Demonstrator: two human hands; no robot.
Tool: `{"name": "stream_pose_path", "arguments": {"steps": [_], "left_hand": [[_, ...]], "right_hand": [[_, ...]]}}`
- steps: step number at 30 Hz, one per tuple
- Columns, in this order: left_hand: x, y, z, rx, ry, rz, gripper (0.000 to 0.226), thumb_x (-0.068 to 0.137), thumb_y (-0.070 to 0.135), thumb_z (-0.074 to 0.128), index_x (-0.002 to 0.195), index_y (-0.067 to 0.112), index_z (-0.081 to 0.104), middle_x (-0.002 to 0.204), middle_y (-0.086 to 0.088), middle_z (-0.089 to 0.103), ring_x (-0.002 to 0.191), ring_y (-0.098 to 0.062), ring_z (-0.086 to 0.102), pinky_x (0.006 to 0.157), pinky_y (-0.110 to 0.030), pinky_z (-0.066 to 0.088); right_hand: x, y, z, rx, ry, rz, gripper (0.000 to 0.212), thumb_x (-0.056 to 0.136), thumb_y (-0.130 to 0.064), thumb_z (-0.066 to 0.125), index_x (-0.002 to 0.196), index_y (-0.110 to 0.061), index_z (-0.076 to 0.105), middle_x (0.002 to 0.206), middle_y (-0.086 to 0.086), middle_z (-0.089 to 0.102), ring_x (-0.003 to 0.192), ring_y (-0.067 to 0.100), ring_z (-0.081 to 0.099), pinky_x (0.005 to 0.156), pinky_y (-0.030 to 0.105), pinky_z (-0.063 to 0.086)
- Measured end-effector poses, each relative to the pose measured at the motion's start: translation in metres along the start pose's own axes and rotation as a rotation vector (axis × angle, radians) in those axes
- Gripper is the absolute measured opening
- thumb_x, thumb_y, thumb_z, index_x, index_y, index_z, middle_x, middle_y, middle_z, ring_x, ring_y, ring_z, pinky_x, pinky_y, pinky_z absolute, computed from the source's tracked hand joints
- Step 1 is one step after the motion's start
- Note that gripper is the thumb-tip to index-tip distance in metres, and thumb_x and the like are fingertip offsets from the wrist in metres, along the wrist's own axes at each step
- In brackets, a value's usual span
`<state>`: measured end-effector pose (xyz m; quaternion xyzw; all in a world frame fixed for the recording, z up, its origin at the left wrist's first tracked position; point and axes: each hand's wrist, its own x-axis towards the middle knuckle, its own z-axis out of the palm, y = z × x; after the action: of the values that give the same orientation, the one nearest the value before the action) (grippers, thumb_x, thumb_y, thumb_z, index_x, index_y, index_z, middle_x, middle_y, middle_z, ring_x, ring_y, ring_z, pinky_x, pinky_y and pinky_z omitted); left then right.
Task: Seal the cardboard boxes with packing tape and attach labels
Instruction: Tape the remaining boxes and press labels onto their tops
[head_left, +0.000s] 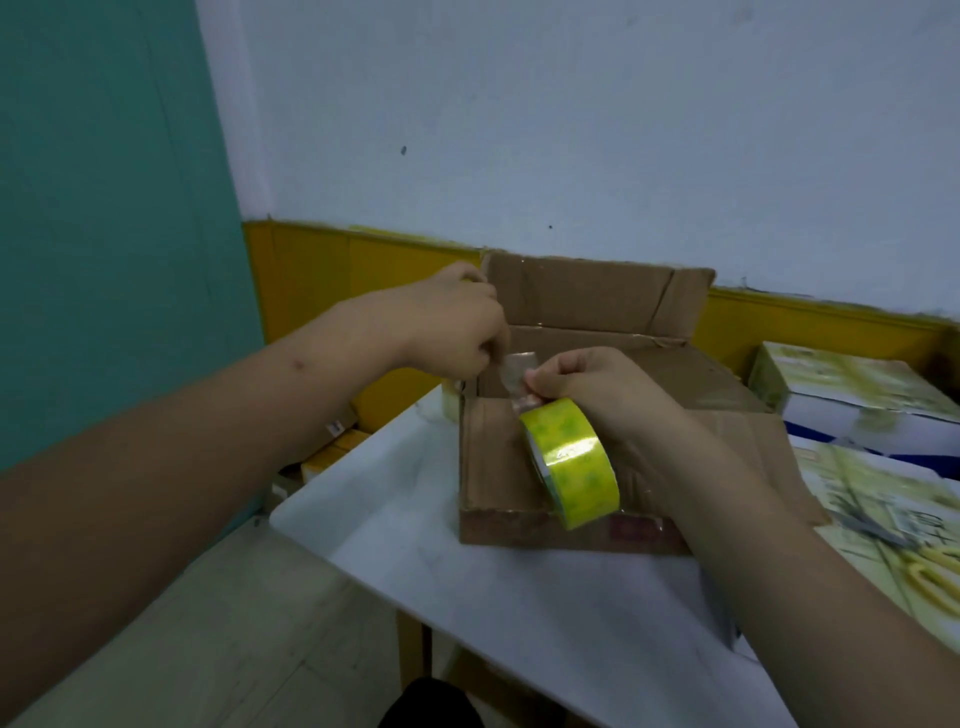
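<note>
A brown cardboard box (498, 467) sits on the white table (415, 519), its far flap standing up and its near flaps folded down. My right hand (597, 395) grips a yellow-green roll of packing tape (571, 462) over the box's top. My left hand (452, 322) pinches the clear free end of the tape (517, 366), pulled a short way off the roll above the box's left rear part.
Printed yellow-green and white boxes (852, 395) lie stacked at the right, with yellow-handled scissors (919, 577) on top. More small boxes (332, 452) sit low beyond the table's left edge. A wall stands close behind the cardboard box.
</note>
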<state>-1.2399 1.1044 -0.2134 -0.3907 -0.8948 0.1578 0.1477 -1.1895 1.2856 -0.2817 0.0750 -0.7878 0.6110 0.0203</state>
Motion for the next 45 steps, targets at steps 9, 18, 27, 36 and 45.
{"name": "stream_pose_path", "arguments": {"steps": [9,18,27,36,45], "left_hand": [[0.039,0.013,-0.04,-0.383,-0.335,-0.084,0.023,0.095,0.042,0.064,0.094,0.021,0.074,0.081,0.013,0.063,0.076,-0.004,0.055,0.066,-0.024,0.04],[0.049,0.017,-0.035,-0.276,-0.348,-0.089,0.02,0.097,0.039,0.063,0.092,0.021,0.073,0.079,0.015,0.06,0.072,-0.004,0.051,0.06,-0.025,0.036],[0.051,0.022,-0.036,-0.297,-0.347,-0.129,0.019,0.094,0.04,0.067,0.09,0.022,0.071,0.078,0.014,0.059,0.075,-0.007,0.053,0.062,-0.026,0.038],[0.043,0.02,0.003,-0.05,-0.218,-0.165,0.023,0.091,0.048,0.066,0.086,0.026,0.072,0.089,0.011,0.069,0.11,-0.009,0.051,0.116,-0.043,0.006],[0.034,0.014,0.004,-0.131,-0.072,-0.257,0.022,0.088,0.045,0.07,0.074,0.029,0.066,0.08,0.016,0.064,0.105,-0.005,0.053,0.111,-0.043,0.014]], "right_hand": [[-0.008,0.0,0.004,0.271,0.055,0.049,0.025,0.095,-0.01,0.063,0.071,-0.007,0.064,0.066,0.007,0.062,0.051,0.011,0.054,0.053,0.023,0.044],[-0.035,-0.008,0.004,0.039,0.108,0.097,0.039,0.078,-0.047,0.078,0.099,-0.015,0.076,0.09,-0.003,0.076,0.086,0.014,0.071,0.067,0.026,0.052],[-0.077,-0.003,0.01,-0.161,0.342,0.008,0.045,0.081,-0.05,0.074,0.108,-0.016,0.064,0.101,0.002,0.067,0.085,0.006,0.062,0.072,0.021,0.052],[-0.087,0.033,0.052,0.065,0.151,-0.098,0.046,0.098,-0.041,0.057,0.065,-0.01,0.065,0.062,0.003,0.068,0.057,0.011,0.065,0.061,0.022,0.051],[-0.082,0.031,0.069,0.142,0.184,-0.098,0.047,0.099,-0.044,0.052,0.083,-0.004,0.07,0.065,0.006,0.069,0.062,0.014,0.065,0.062,0.026,0.051]]}}
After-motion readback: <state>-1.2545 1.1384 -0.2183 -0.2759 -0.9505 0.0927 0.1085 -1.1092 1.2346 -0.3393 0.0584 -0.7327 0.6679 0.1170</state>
